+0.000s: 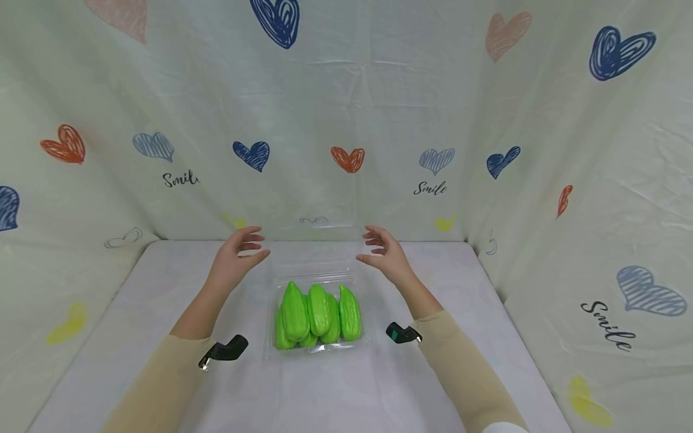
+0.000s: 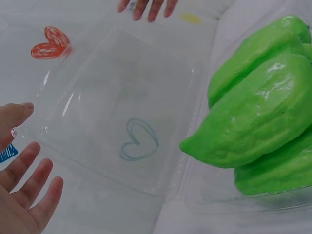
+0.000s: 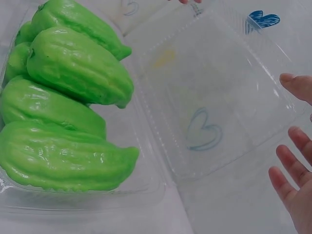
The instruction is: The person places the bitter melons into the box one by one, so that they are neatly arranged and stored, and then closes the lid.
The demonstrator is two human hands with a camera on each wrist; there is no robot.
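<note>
A clear plastic clamshell box stands on the table with its hinged transparent lid raised at the far side. Inside lie several glossy green ridged vegetables with pointed tips, some piled on others; their exact kind is unclear. My left hand hovers by the lid's left edge, thumb and fingers spread apart. By the opposite edge, my right hand mirrors it with fingers loosely bent. Neither hand holds anything. Whether a fingertip touches the lid cannot be told.
A white-covered table lies under the box. Pale cloth walls printed with hearts and "Smile" lettering enclose the back and both sides. Dark devices are strapped at the left wrist and the right wrist.
</note>
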